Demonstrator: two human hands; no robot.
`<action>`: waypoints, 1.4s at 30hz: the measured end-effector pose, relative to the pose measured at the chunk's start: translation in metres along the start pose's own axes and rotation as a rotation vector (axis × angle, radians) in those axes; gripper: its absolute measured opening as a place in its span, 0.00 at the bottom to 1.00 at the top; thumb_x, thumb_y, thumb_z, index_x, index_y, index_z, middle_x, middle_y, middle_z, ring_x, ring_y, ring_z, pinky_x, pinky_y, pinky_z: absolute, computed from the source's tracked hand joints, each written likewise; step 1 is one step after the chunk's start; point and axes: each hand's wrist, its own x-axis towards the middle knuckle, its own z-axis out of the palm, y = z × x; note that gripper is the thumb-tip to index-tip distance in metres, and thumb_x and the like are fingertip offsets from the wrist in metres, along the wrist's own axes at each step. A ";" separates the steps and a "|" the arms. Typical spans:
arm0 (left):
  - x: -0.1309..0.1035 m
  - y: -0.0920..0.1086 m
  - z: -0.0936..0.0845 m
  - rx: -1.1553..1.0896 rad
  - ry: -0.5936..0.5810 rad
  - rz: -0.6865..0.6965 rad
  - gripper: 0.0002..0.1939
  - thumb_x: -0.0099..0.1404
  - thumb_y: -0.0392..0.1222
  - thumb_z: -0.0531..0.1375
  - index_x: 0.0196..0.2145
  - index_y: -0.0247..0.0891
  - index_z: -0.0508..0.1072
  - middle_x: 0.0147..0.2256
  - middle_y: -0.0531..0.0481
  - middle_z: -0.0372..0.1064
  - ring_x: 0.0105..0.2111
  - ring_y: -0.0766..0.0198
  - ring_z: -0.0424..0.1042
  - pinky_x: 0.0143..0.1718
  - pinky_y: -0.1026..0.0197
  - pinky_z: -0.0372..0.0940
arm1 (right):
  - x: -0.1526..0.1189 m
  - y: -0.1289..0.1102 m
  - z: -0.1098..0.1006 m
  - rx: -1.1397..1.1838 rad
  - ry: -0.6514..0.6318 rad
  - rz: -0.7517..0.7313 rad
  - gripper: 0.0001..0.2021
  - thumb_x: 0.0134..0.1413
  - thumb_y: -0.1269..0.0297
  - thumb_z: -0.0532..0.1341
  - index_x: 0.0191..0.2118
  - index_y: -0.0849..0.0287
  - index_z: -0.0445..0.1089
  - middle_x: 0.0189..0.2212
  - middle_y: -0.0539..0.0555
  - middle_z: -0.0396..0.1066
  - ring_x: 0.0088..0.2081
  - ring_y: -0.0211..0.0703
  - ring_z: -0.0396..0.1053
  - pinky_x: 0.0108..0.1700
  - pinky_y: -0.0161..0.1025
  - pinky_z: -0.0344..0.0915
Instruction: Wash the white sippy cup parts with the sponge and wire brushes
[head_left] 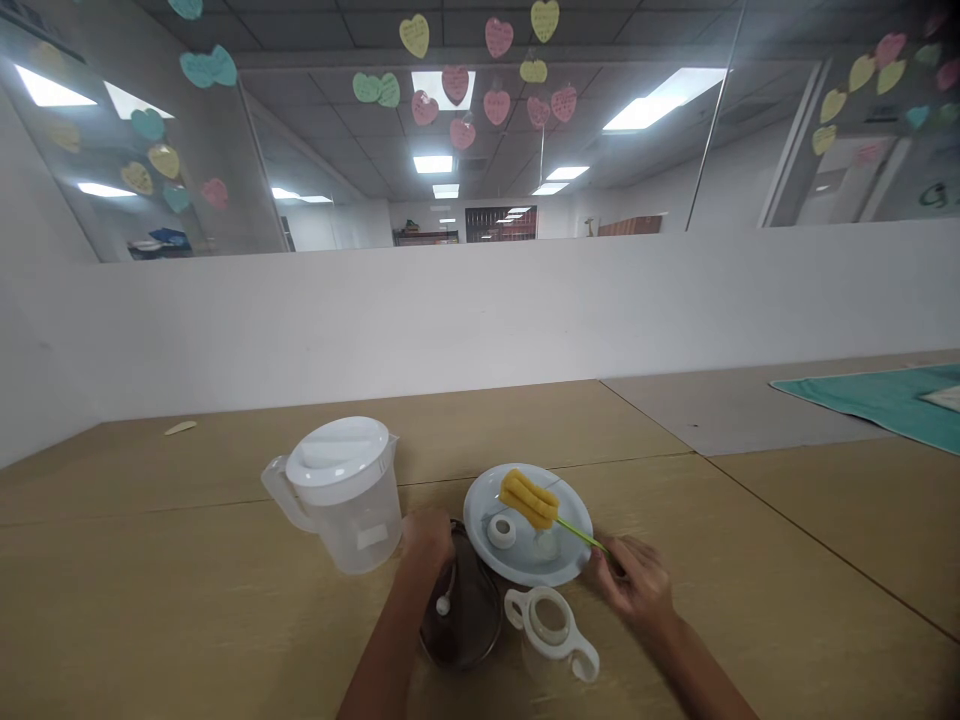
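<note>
My right hand (637, 585) is closed around the thin green handle of a sponge brush (531, 498). The brush's yellow sponge head rests over a shallow white plate (484, 492), beside a small white ring-shaped piece (502, 531). A whitish translucent piece (547, 545) also lies in the plate. My left hand (429, 540) has its fingers curled at the far left rim of a dark brown round vessel (469, 625); the fingertips are partly hidden. A small white knob (443, 605) shows on that vessel.
A lidded translucent pitcher (356, 505) stands left of my left hand. In front of the plate is a white two-handled ring piece (551, 618) on a clear cup. A teal cloth (877, 395) lies far right, and a small beige piece (180, 427) far left. A white wall (480, 320) borders the table.
</note>
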 end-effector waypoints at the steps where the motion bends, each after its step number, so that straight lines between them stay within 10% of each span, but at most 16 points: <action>1: 0.001 0.000 0.001 0.030 -0.020 0.001 0.11 0.48 0.33 0.64 0.33 0.33 0.76 0.40 0.36 0.73 0.45 0.44 0.70 0.43 0.48 0.65 | 0.000 0.000 0.000 0.000 -0.002 -0.004 0.07 0.54 0.72 0.55 0.26 0.60 0.63 0.15 0.46 0.58 0.18 0.34 0.55 0.24 0.33 0.52; 10: 0.000 0.007 -0.001 0.156 -0.122 0.008 0.14 0.64 0.43 0.57 0.45 0.34 0.69 0.46 0.45 0.67 0.46 0.59 0.68 0.47 0.49 0.64 | -0.002 0.001 0.001 0.001 -0.006 0.006 0.07 0.55 0.71 0.56 0.26 0.59 0.63 0.15 0.46 0.58 0.18 0.34 0.56 0.23 0.33 0.52; 18: -0.011 0.001 -0.013 0.115 -0.070 0.072 0.19 0.45 0.32 0.66 0.39 0.36 0.75 0.43 0.40 0.72 0.45 0.49 0.71 0.43 0.56 0.65 | -0.002 0.002 0.002 -0.024 -0.002 -0.011 0.07 0.55 0.71 0.55 0.26 0.59 0.63 0.15 0.46 0.58 0.18 0.33 0.55 0.22 0.34 0.51; 29: -0.017 0.003 -0.016 0.091 0.085 0.121 0.19 0.60 0.26 0.49 0.47 0.32 0.69 0.48 0.37 0.68 0.49 0.54 0.68 0.47 0.57 0.62 | -0.002 0.005 0.002 -0.014 -0.020 -0.007 0.07 0.55 0.71 0.56 0.26 0.59 0.62 0.15 0.46 0.58 0.18 0.33 0.55 0.23 0.33 0.52; 36: -0.019 0.032 -0.026 -0.062 0.216 0.444 0.20 0.60 0.28 0.49 0.49 0.38 0.66 0.49 0.45 0.66 0.50 0.61 0.65 0.52 0.61 0.57 | -0.005 0.013 0.001 -0.050 -0.007 -0.004 0.07 0.55 0.70 0.56 0.27 0.60 0.64 0.15 0.46 0.58 0.18 0.33 0.56 0.23 0.33 0.52; 42: 0.002 0.060 -0.002 -0.207 0.196 0.644 0.15 0.63 0.40 0.53 0.46 0.37 0.70 0.48 0.47 0.68 0.51 0.61 0.63 0.54 0.64 0.55 | -0.003 0.012 0.002 -0.065 -0.014 0.015 0.07 0.56 0.70 0.55 0.28 0.60 0.65 0.14 0.46 0.58 0.17 0.33 0.55 0.22 0.33 0.51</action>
